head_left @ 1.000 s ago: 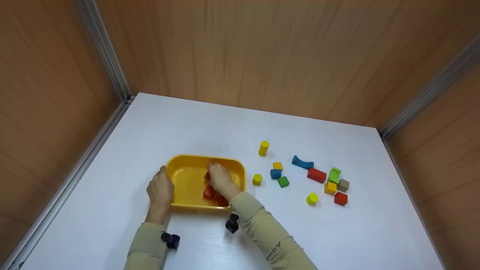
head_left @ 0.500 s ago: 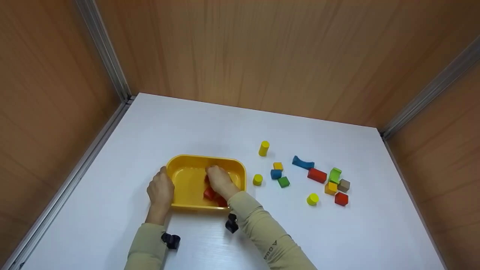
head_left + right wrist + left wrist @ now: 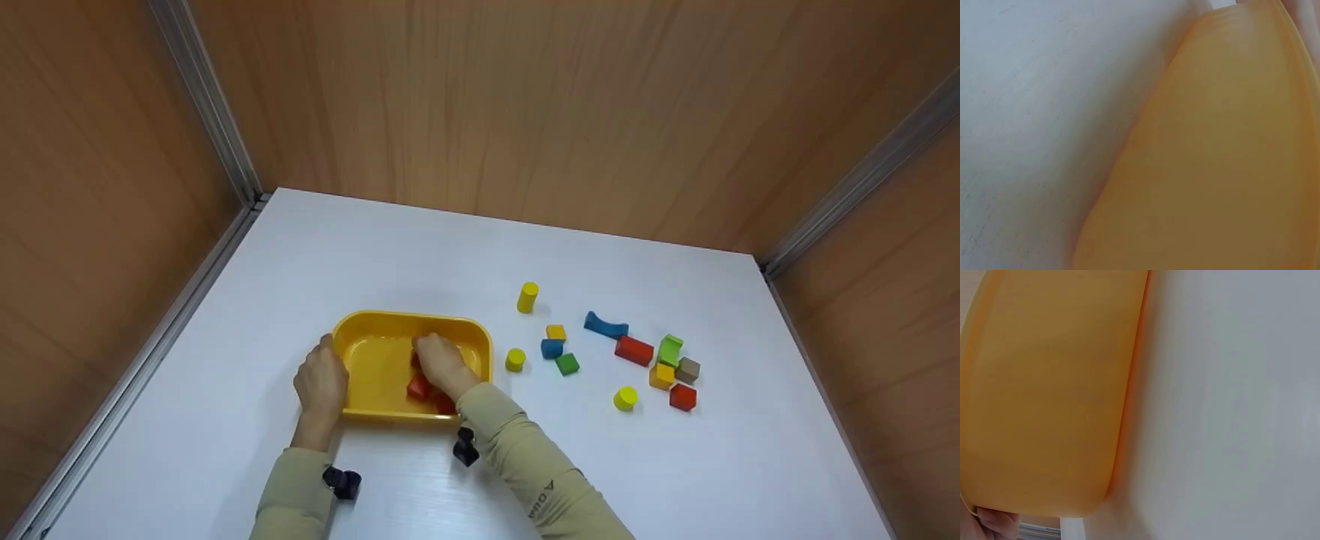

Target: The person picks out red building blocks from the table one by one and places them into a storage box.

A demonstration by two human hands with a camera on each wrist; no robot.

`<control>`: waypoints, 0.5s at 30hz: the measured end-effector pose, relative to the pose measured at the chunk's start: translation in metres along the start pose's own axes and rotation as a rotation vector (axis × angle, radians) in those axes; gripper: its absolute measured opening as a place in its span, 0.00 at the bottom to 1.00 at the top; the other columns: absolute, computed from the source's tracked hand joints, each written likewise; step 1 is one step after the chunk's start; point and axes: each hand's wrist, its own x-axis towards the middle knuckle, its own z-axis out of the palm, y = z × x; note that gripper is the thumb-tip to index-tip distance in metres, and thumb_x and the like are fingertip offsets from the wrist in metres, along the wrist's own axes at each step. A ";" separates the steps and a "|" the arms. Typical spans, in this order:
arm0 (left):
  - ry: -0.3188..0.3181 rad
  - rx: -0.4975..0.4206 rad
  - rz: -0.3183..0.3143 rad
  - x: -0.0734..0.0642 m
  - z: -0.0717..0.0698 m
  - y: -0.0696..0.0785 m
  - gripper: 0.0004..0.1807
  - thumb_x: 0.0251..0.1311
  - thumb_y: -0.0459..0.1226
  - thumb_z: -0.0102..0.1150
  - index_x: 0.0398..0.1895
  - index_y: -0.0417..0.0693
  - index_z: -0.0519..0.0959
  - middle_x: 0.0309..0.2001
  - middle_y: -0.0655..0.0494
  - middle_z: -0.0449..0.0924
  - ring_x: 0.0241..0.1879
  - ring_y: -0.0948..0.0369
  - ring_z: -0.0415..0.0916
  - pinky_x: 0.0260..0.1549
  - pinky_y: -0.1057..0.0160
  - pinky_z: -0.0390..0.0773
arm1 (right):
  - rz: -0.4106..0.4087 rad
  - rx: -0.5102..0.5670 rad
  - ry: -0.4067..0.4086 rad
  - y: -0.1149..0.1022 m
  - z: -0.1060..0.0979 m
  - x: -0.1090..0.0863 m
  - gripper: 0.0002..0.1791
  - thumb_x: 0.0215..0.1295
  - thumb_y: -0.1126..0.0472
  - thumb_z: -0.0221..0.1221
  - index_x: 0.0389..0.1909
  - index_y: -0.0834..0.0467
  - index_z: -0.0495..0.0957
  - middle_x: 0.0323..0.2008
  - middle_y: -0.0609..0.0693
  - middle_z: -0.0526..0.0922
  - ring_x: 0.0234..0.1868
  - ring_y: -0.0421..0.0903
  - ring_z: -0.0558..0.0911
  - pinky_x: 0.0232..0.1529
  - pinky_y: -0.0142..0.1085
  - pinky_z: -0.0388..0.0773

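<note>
A yellow plastic tray (image 3: 375,412) sits on the white table. My left hand (image 3: 322,379) grips its left end; a fingertip (image 3: 999,521) shows under the rim in the left wrist view. Inside the tray, my right hand (image 3: 442,363) has its fingers curled on a red block (image 3: 415,361), mostly hidden beneath them. Close by the wrist lie another red block (image 3: 419,387) and a further red block (image 3: 445,404), partly covered by the arm. The right wrist view shows only the tray's outer wall (image 3: 1213,140) and the table.
Right of the tray stand a tall yellow cylinder (image 3: 527,298) and a short yellow cylinder (image 3: 515,360), near a blue block (image 3: 552,349) and a green block (image 3: 568,364). Farther right are a blue arch (image 3: 606,325), a red cylinder-like block (image 3: 634,351) and several others. Wooden walls (image 3: 480,105) enclose the table.
Since one second ago my right hand has shifted slightly toward me and left within the tray, and the red block under its fingers shows less. My left hand stays put.
</note>
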 end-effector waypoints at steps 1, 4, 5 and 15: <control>0.003 -0.003 0.002 0.000 0.000 0.000 0.14 0.58 0.23 0.44 0.48 0.27 0.68 0.34 0.32 0.76 0.28 0.41 0.76 0.20 0.50 0.74 | 0.000 0.001 0.001 0.000 0.000 0.000 0.08 0.58 0.69 0.51 0.22 0.58 0.74 0.19 0.48 0.74 0.23 0.45 0.75 0.27 0.32 0.72; 0.004 0.000 -0.009 0.000 0.000 0.000 0.13 0.58 0.24 0.44 0.47 0.28 0.69 0.34 0.33 0.75 0.30 0.40 0.76 0.22 0.48 0.74 | 0.005 0.026 -0.006 0.001 -0.002 -0.002 0.08 0.58 0.69 0.51 0.23 0.58 0.75 0.19 0.48 0.74 0.23 0.44 0.74 0.27 0.31 0.72; 0.002 0.000 -0.012 0.001 0.000 0.000 0.13 0.58 0.24 0.43 0.47 0.29 0.69 0.34 0.33 0.75 0.30 0.40 0.76 0.22 0.48 0.74 | 0.007 0.032 -0.010 0.001 -0.003 -0.002 0.08 0.58 0.69 0.51 0.23 0.58 0.75 0.19 0.48 0.74 0.23 0.44 0.74 0.27 0.31 0.72; -0.027 0.008 -0.032 0.002 0.002 -0.001 0.14 0.60 0.25 0.42 0.49 0.29 0.67 0.36 0.33 0.75 0.32 0.41 0.76 0.25 0.47 0.74 | 0.001 0.033 -0.035 0.003 -0.020 -0.009 0.06 0.53 0.70 0.57 0.32 0.60 0.77 0.28 0.49 0.77 0.30 0.44 0.75 0.36 0.31 0.73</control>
